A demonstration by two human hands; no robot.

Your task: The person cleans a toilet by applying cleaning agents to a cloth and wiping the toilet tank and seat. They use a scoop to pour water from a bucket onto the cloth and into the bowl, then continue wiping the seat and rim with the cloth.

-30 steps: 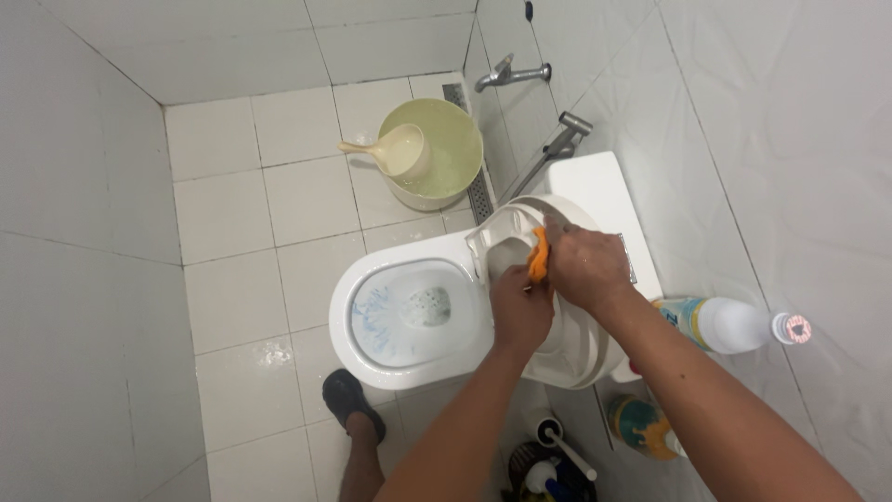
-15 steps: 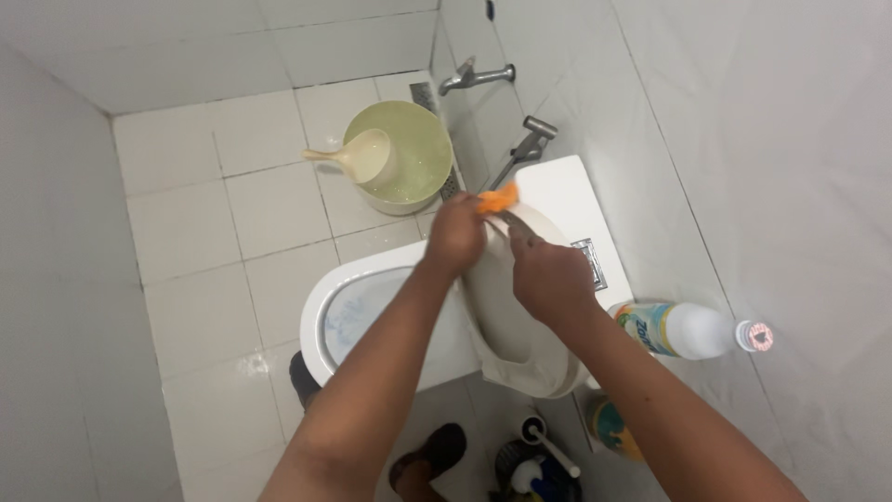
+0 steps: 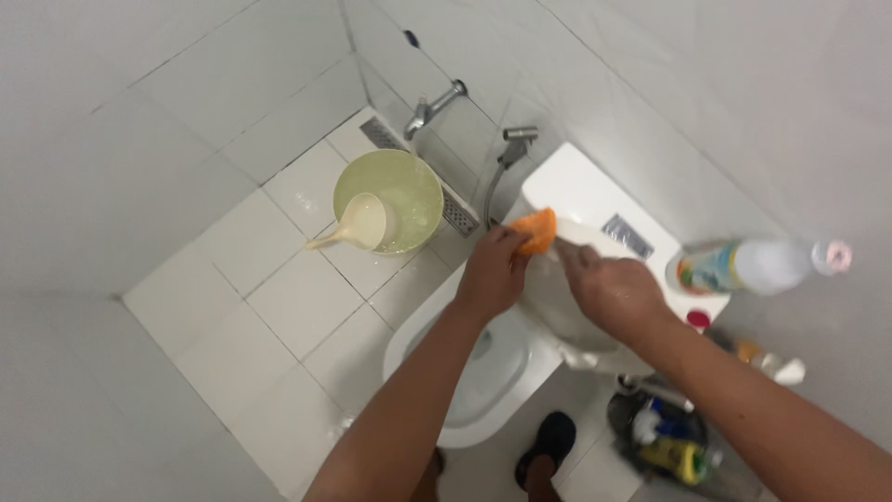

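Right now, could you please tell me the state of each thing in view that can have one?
Left hand: gripping the orange sponge, pressed on the lid's top edge.
Right hand: holding the raised toilet lid.
Toilet bowl: open, seat and lid up.
Bucket: upright, holding water, ladle resting in it.
Tap: no water running.
Bottle: lying on its side on the tank, capped.

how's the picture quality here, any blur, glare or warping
Head view: even, soft light with faint shadows; the white walls wash out toward the edges; tile lines tilt from the wide lens; the spray bottle looks smeared; the left hand on the orange sponge and the right hand are slightly soft.
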